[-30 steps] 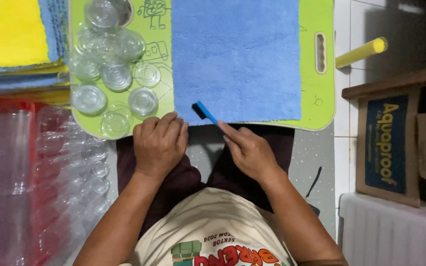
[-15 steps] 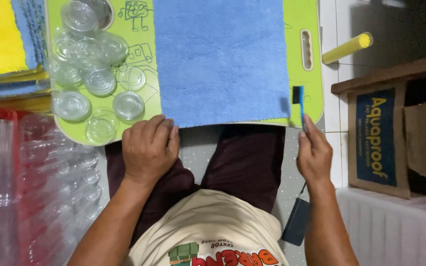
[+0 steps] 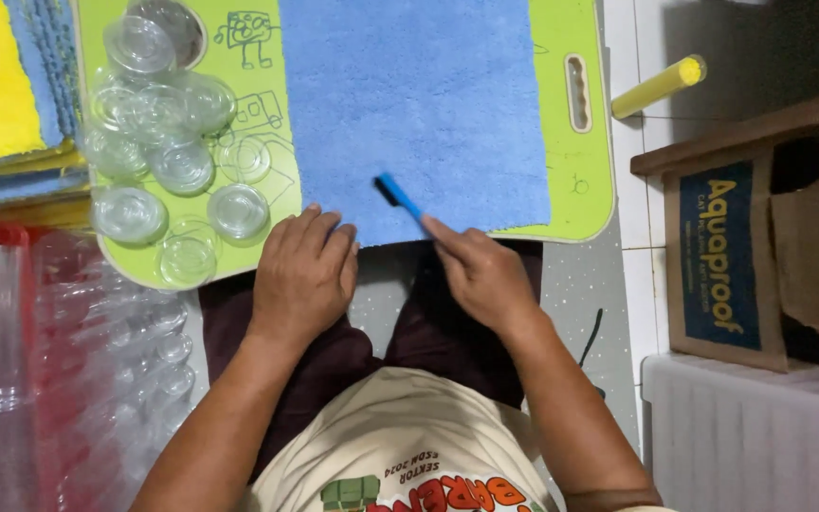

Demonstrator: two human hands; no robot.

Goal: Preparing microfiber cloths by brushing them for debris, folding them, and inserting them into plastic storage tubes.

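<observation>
Right hand grips slim blue brush on fluffy, probably terry, cloth.

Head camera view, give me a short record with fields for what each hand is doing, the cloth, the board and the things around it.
left hand: left hand rests knuckles up on the near edge of the blue cloth
right hand: right hand holds a blue brush, its dark bristle head on the cloth
cloth: spread flat on the green board
board left side: clear plastic lids clustered, some overlapping
far left: yellow and blue folded cloths
right of board: yellow tube, cardboard box
</observation>
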